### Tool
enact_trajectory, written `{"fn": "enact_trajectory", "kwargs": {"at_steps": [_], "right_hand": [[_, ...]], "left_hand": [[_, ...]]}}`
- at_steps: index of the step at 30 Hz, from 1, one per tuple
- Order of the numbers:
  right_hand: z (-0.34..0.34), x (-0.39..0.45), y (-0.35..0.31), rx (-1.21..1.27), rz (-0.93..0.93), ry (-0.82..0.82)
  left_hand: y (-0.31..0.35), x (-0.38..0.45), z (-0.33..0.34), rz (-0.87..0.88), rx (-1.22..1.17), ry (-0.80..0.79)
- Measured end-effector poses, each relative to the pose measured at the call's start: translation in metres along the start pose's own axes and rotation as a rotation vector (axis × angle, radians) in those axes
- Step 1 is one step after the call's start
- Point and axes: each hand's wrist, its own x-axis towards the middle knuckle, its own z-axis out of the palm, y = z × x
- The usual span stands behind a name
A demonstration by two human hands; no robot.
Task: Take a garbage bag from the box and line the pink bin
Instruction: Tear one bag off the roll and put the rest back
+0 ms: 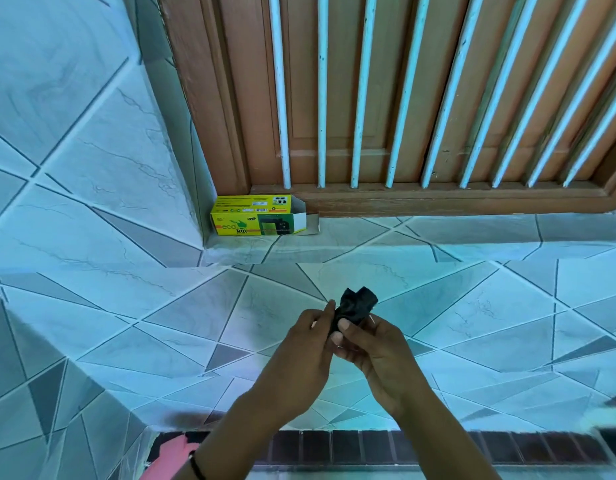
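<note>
A small, tightly folded black garbage bag [357, 307] is held in front of me between both hands. My left hand [304, 348] pinches its left edge with fingertips, and my right hand [372, 351] grips its lower part with thumb on top. The yellow garbage-bag box [254, 216] lies on its side on the tiled ledge, its right end flap open, against the wall corner. A sliver of the pink bin [171, 457] shows at the bottom left, mostly hidden by my left forearm and the frame edge.
A brown wooden window frame with white vertical bars [386, 98] rises behind the ledge. Tiled wall surfaces [92, 168] surround the ledge. A strip of dark brick tiles [420, 448] runs along the bottom.
</note>
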Motion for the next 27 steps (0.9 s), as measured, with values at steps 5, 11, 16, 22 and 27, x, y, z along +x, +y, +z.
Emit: {"fn": "enact_trajectory", "kwargs": {"at_steps": [5, 11, 16, 22, 27], "right_hand": [[0.005, -0.004, 0.004, 0.133, 0.119, 0.033], [0.0, -0.005, 0.003, 0.384, 0.333, -0.041], [-0.004, -0.006, 0.004, 0.081, 0.211, 0.003], [-0.023, 0.002, 0.002, 0.07, 0.305, 0.067], [-0.043, 0.002, -0.003, 0.166, 0.422, 0.031]], "left_hand": [[0.003, -0.002, -0.01, -0.31, -0.443, 0.166], [-0.009, -0.003, -0.013, -0.541, -0.703, 0.228], [-0.015, -0.008, -0.016, -0.555, -0.751, 0.184], [-0.024, -0.007, -0.023, -0.605, -0.775, 0.236], [-0.036, -0.007, -0.032, -0.666, -0.779, 0.278]]}}
